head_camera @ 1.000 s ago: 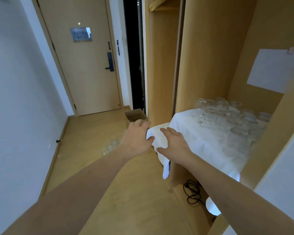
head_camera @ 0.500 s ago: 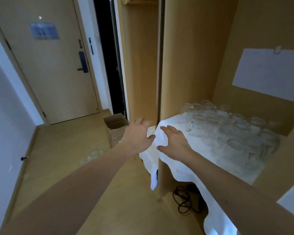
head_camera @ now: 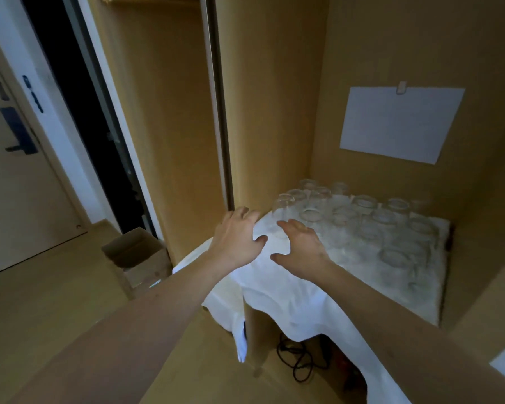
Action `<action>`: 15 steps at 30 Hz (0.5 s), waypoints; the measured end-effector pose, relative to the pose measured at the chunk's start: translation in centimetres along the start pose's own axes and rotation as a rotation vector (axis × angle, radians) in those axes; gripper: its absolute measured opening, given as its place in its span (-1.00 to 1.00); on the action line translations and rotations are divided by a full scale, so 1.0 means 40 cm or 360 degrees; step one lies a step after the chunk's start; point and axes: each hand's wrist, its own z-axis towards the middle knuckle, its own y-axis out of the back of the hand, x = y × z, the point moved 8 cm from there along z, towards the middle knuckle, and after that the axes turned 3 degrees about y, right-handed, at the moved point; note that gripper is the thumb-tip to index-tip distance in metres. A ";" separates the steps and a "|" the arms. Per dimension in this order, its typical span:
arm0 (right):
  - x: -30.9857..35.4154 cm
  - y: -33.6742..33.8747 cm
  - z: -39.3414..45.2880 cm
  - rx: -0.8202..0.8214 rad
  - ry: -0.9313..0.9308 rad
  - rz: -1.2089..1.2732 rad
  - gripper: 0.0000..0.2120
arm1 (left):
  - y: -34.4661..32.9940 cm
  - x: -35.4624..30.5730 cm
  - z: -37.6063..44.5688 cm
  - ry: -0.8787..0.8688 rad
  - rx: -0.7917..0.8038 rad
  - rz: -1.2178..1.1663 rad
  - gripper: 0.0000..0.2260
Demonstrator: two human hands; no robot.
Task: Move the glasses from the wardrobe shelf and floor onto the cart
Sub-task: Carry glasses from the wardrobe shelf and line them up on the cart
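Both hands reach over the near left corner of the wardrobe shelf (head_camera: 414, 304), fingers spread and holding nothing. The left hand (head_camera: 238, 239) hovers at the shelf's left edge, and the right hand (head_camera: 302, 247) is just beside it, closer to the glasses (head_camera: 359, 220). Whether either palm touches the white cloth (head_camera: 289, 290) that covers the shelf cannot be told.

The glasses stand upright and packed close together across the middle and far part of the shelf. The nearest glass (head_camera: 285, 207) stands just beyond the right fingertips. No cart is in view, and no glasses show on the floor here.

The step in hand looks like picking up the first glasses. It would go best by taking the outer, nearest ones first, one per hand, gripped round the body and lifted straight up so the neighbours are not knocked. The cloth hangs loose over the front edge, so dragging a glass could pull the rest along. A cardboard box (head_camera: 137, 258) sits on the floor to the left.
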 end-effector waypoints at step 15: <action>-0.107 0.068 -0.001 -0.0338 -0.0518 -0.0062 -0.25 | -0.078 -0.080 0.206 -0.0588 0.0104 -0.0300 -0.47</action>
